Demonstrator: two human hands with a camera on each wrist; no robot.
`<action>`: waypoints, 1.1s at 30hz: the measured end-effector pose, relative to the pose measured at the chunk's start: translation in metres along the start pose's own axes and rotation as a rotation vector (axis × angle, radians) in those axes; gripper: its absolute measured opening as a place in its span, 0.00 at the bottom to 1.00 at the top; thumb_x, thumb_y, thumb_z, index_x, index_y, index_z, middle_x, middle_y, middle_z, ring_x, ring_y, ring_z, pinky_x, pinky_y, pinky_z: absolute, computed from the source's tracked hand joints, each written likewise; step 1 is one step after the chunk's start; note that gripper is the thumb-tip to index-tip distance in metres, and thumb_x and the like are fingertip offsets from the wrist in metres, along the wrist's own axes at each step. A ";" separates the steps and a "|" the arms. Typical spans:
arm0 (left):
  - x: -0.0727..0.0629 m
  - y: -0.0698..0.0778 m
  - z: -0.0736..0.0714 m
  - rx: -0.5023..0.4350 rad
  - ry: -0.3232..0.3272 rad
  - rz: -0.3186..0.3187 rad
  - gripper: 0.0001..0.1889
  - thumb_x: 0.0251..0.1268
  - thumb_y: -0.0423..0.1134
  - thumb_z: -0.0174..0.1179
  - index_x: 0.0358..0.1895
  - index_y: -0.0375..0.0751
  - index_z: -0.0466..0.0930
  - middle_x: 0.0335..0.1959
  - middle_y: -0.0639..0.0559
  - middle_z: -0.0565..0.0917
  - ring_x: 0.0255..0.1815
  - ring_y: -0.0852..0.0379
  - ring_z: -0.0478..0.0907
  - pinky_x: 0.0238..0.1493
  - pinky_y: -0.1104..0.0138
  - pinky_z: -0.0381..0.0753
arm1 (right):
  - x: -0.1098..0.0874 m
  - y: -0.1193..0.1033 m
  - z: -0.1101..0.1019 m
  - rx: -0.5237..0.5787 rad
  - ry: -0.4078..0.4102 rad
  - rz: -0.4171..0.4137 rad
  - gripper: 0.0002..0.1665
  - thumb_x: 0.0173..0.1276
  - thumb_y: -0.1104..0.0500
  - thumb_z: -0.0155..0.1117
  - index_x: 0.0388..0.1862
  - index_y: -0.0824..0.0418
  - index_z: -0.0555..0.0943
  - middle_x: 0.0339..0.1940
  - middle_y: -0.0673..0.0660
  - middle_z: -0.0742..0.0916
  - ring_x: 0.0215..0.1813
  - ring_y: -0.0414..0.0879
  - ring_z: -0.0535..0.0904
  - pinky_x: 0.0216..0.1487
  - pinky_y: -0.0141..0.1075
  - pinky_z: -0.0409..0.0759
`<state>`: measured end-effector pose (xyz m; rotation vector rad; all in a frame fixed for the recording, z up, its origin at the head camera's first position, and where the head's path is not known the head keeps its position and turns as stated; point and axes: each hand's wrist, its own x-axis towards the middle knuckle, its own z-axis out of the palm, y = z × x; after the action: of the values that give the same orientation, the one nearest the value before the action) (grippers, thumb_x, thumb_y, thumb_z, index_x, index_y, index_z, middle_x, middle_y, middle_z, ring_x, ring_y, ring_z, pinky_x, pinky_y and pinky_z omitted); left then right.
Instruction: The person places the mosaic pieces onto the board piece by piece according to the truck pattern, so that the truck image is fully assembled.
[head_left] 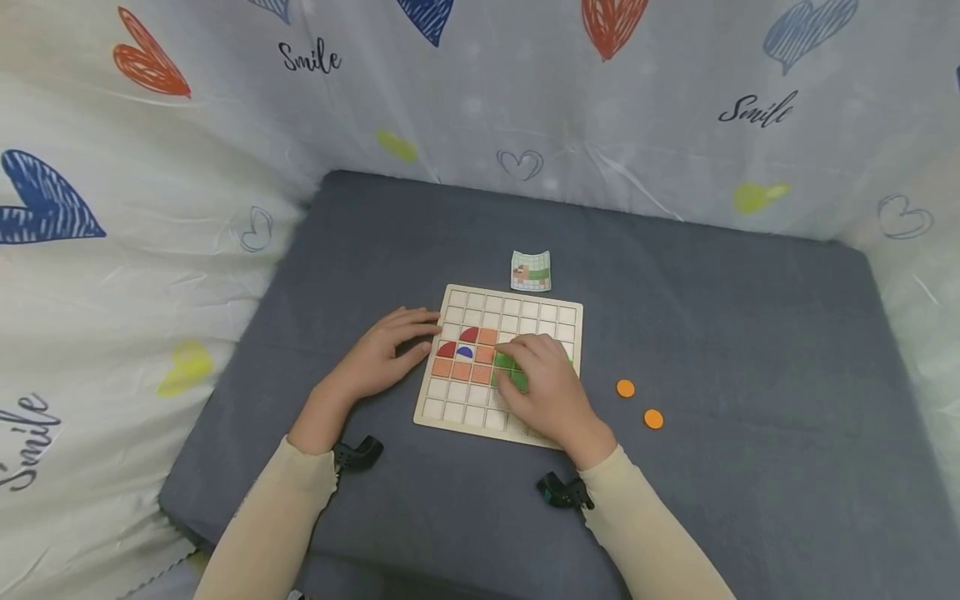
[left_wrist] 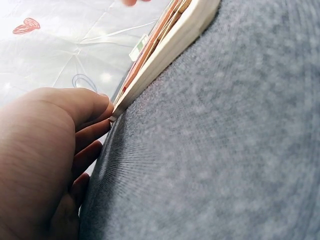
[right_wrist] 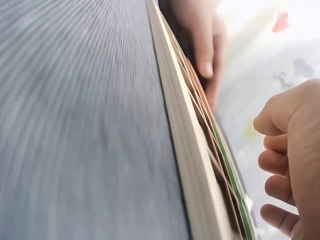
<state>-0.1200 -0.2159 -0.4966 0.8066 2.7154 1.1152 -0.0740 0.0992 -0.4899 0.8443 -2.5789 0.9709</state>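
Observation:
A square wooden grid board lies on the grey cloth. Red quarter-round tiles, a tile with a blue half-circle and several orange square tiles fill cells on its left half. My left hand lies at the board's left edge, fingers extended, thumb by the rim in the left wrist view. Over the board's right half hovers my right hand, fingers loosely bent above green tiles, partly hiding them. In the right wrist view nothing shows between the fingers of the right hand.
A small picture card with a grid pattern lies just beyond the board. Two orange discs rest on the cloth right of it. White curtains printed with hearts hang behind and beside the grey-covered table.

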 end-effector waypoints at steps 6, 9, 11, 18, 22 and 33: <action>0.000 0.000 0.001 0.001 -0.005 -0.004 0.21 0.85 0.43 0.64 0.73 0.43 0.84 0.79 0.48 0.76 0.86 0.44 0.63 0.92 0.52 0.48 | -0.023 0.017 -0.023 -0.023 0.072 0.065 0.18 0.73 0.59 0.73 0.59 0.65 0.90 0.52 0.58 0.89 0.53 0.56 0.82 0.55 0.54 0.82; 0.001 0.001 0.001 -0.003 -0.009 -0.006 0.21 0.85 0.43 0.64 0.73 0.43 0.83 0.80 0.48 0.76 0.86 0.44 0.63 0.92 0.52 0.48 | -0.036 0.027 -0.034 -0.048 0.106 0.100 0.19 0.72 0.60 0.74 0.58 0.66 0.90 0.52 0.60 0.89 0.53 0.58 0.82 0.54 0.55 0.81; 0.001 0.001 0.002 -0.003 -0.009 -0.008 0.21 0.85 0.43 0.64 0.73 0.43 0.84 0.80 0.48 0.76 0.86 0.44 0.63 0.92 0.53 0.48 | -0.044 0.032 -0.041 -0.058 0.125 0.119 0.19 0.72 0.61 0.74 0.58 0.67 0.90 0.52 0.61 0.89 0.53 0.60 0.82 0.54 0.56 0.81; 0.001 0.002 0.002 0.001 -0.007 -0.010 0.21 0.85 0.43 0.64 0.73 0.43 0.84 0.80 0.48 0.76 0.86 0.44 0.63 0.92 0.53 0.48 | -0.072 0.044 -0.063 -0.117 0.140 0.199 0.18 0.71 0.62 0.76 0.58 0.68 0.89 0.50 0.63 0.88 0.46 0.58 0.80 0.52 0.54 0.79; 0.001 0.003 0.001 0.001 -0.011 -0.013 0.21 0.85 0.43 0.64 0.73 0.43 0.84 0.80 0.48 0.76 0.86 0.44 0.63 0.92 0.53 0.48 | -0.085 0.048 -0.072 -0.146 0.139 0.227 0.19 0.69 0.63 0.77 0.57 0.68 0.89 0.49 0.63 0.88 0.42 0.56 0.78 0.50 0.53 0.77; -0.001 0.000 0.000 0.003 -0.008 -0.020 0.21 0.85 0.44 0.64 0.73 0.44 0.83 0.80 0.48 0.76 0.86 0.44 0.62 0.92 0.52 0.48 | -0.105 0.061 -0.085 -0.238 0.139 0.191 0.18 0.67 0.64 0.78 0.55 0.68 0.90 0.47 0.64 0.88 0.44 0.63 0.80 0.48 0.58 0.78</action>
<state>-0.1194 -0.2161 -0.4965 0.7809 2.7127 1.1017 -0.0238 0.2384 -0.5029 0.4593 -2.6206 0.7202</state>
